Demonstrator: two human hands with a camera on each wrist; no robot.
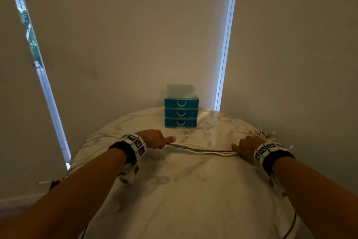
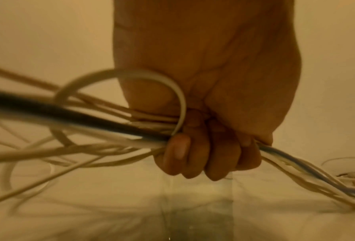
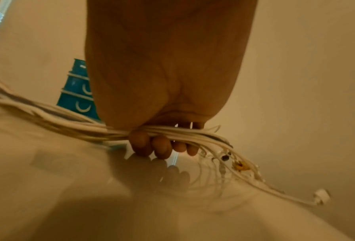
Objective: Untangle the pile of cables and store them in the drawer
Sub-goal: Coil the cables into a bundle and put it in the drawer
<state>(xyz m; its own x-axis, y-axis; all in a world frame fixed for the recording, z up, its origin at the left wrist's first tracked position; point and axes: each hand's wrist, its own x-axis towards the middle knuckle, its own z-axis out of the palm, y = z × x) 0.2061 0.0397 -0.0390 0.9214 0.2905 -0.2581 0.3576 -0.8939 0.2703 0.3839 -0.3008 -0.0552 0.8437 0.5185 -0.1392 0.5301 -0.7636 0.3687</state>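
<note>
A bundle of white and grey cables (image 1: 203,150) is stretched low over the marble table between my two hands. My left hand (image 1: 157,139) grips one end in a fist; in the left wrist view its fingers (image 2: 201,156) curl round the cables (image 2: 114,135), and loose loops trail off to the left. My right hand (image 1: 246,146) grips the other end; its fingers (image 3: 162,146) wrap the cables (image 3: 85,130), and the plug ends (image 3: 240,166) hang out to the right. The teal three-drawer unit (image 1: 181,111) stands at the back of the table, all drawers closed.
The round marble table (image 1: 184,190) curves away on both sides. Loose cable ends and plugs (image 1: 261,133) lie at its right rim. More cable (image 1: 96,142) trails over the left rim. Closed window blinds (image 1: 135,35) hang behind the table.
</note>
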